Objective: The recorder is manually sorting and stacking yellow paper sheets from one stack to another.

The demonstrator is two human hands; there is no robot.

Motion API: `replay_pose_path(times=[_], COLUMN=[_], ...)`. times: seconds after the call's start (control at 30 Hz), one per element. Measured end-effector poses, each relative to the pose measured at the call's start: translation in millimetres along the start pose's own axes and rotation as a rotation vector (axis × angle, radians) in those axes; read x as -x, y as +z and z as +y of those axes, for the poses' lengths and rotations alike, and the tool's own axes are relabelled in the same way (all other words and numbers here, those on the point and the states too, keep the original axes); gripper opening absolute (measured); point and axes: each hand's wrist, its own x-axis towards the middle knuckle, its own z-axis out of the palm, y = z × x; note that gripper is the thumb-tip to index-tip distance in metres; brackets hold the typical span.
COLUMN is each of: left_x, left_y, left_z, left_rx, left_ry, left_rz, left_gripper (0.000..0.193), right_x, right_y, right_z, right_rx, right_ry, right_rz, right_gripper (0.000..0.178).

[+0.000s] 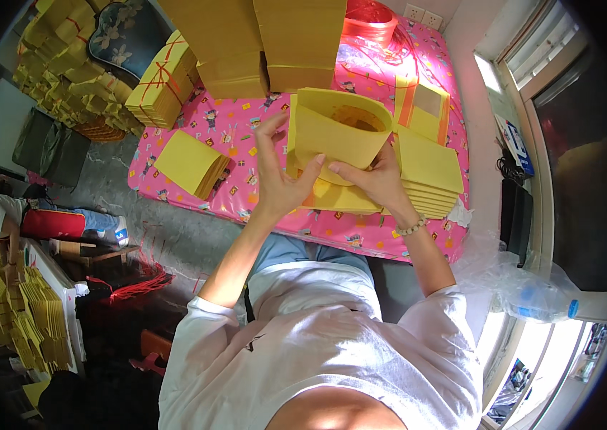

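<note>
1. Yellow paper everywhere in the head view. Both hands are raised over a table covered in a pink patterned cloth.
2. Left hand: thumb and fingers spread wide, palm against the left edge of a folded yellow sheet, thumb pinching its lower corner.
3. Right hand: fingers closed on the sheet's lower right edge, a bead bracelet on the wrist.
4. The sheet is held upright above a stack of yellow sheets, curled open at the top like a pocket.
5. Step in hand, as I judge it: folding or shaping one sheet. Next move likely calls for pressing the fold flat with both thumbs.
6. Nearby: tied yellow bundles, a loose stack to the left.
</note>
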Motion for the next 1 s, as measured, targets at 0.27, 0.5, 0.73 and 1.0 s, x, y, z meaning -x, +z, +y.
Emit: replay_pose_path(times=[0.27, 0.5, 0.73, 1.0], left_x=[-12.8, -34.0, -42.8, -41.4], left_y=[5.4, 9.7, 13.3, 15.8], left_z=[0.1, 6.9, 6.6, 1.4], left_rx=[0.534, 0.734, 0.826, 0.83], left_ry=[-0.343, -0.775, -1.024, -1.059], left_rz=[-0.233, -0.323, -0.323, -0.323], left_gripper=[0.051, 0.036, 0.033, 0.033], right_x=[-12.3, -27.0, -29.0, -29.1], right_y=[-3.5, -6.0, -8.5, -8.4], right_z=[-17.0, -18.7, -16.2, -9.0], right_rx=[0.11, -0.031, -0.181, -0.175], right_ry=[-0.01, 0.136, 0.294, 0.306], right_rz=[0.017, 0.131, 0.16, 0.184], right_gripper=[0.05, 0.037, 0.039, 0.04])
